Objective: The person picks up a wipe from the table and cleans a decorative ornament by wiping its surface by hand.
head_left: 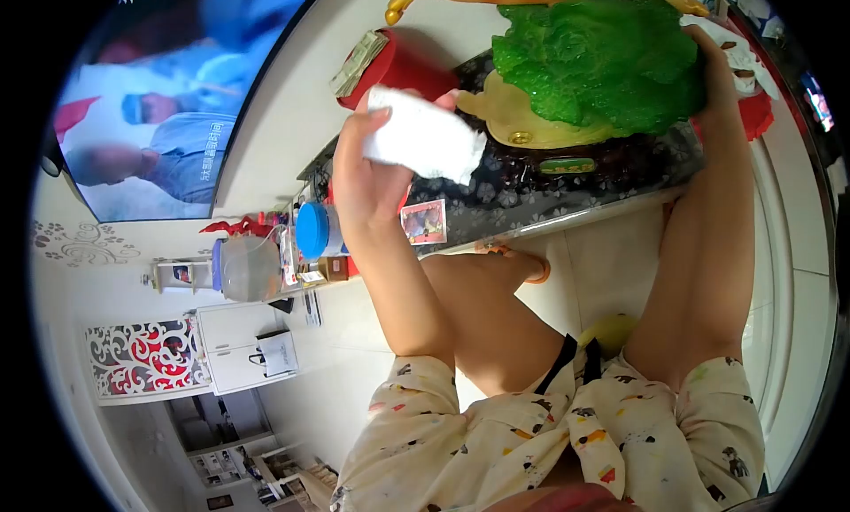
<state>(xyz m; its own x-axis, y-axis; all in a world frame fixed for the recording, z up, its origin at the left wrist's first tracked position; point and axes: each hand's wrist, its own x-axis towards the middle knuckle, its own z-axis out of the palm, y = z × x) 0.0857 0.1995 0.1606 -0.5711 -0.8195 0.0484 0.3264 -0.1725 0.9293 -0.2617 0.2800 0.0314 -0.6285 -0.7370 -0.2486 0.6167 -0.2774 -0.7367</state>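
My left hand (372,162) is closed around a folded white tissue (423,138), thumb on top, raised just left of a large cabbage ornament (602,65). Bright green, ruffled leaves make up most of the ornament, with a pale yellow part (522,127) at its lower left. Beneath it is a dark base bearing a small green and gold plate (567,166). At the ornament's right side, my right hand (715,65) lies against the leaves. Its fingers are mostly hidden there, so their grip does not show.
The ornament stands on a dark flower-patterned cabinet top (505,193). Behind my left hand is a red container (412,67) with banknotes (361,62) at its rim. A blue-lidded jar (312,229) and a small picture card (423,221) lie nearer. A lit television (177,96) hangs at the upper left.
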